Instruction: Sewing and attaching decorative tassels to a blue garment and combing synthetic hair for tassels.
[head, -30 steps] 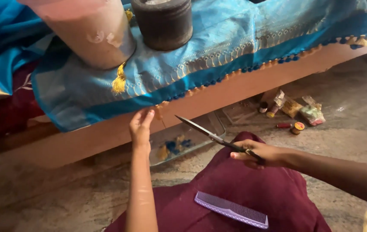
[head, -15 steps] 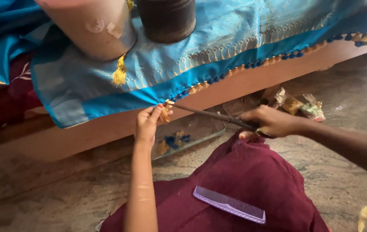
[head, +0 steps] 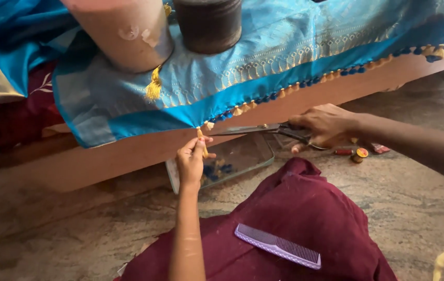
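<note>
Head view: hands trim a tassel.
Left hand [head: 191, 161] pinches the small yellow thread tassel [head: 201, 141] on the shiny blue cloth [head: 263, 67]; right hand [head: 323, 125] grips long metal scissors [head: 253, 129], blades nearly shut.

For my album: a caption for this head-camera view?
Left hand pinches a golden tassel on blue cloth; right hand brings scissors.

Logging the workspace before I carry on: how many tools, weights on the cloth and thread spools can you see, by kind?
Scissors: 1, in the right hand
Comb: 1
Cylinder weights: 2
Thread spools: 2
Tassel pinched by the left hand: 1
Total: 7
</note>
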